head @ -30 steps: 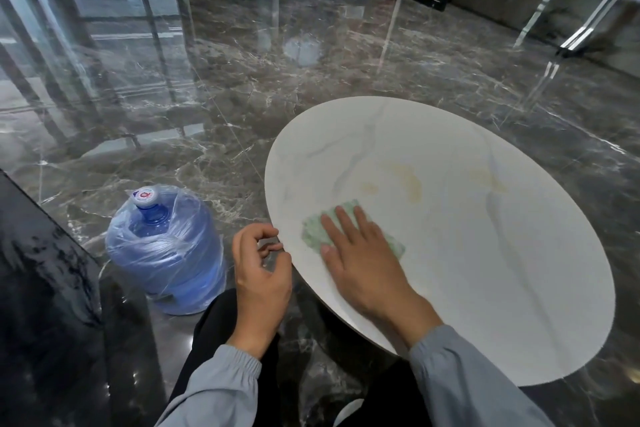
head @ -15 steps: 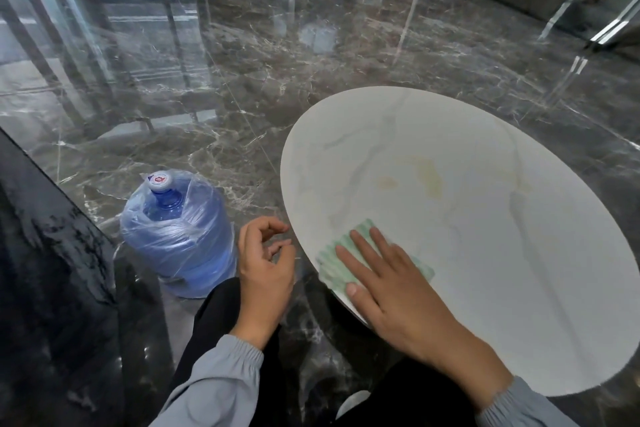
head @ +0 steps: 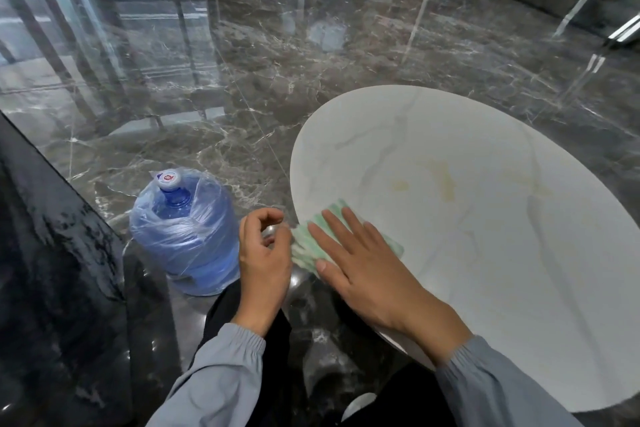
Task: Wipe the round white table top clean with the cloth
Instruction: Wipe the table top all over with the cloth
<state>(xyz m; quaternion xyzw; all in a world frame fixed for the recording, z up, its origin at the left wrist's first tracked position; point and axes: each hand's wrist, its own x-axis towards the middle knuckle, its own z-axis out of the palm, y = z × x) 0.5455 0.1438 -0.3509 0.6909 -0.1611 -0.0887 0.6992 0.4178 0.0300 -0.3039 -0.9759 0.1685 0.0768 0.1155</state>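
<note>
From my remote seat, the dark marble floor [head: 311, 80] fills most of the view, with wide bare room beyond and left of the table. The round white table top [head: 502, 253] sits further right in the view than a second ago, its left rim curving just past my hands. The bagged water jug [head: 187, 236] stands on the floor left of that rim, apart from it, with my left hand in the gap between. My right hand [head: 363, 270] lies flat, fingers straight and slightly apart, pressing the cloth against the top. It has slid from further in on the top out to the left rim. My left hand [head: 263, 263] hovers off the table just beside the rim, fingers loosely curled, holding nothing. I can't tell if it touches the cloth. The green cloth [head: 304, 250], fully on the top a second ago, now overhangs the rim. Yellowish stains [head: 446, 184] remain beyond it, mid-table.
</note>
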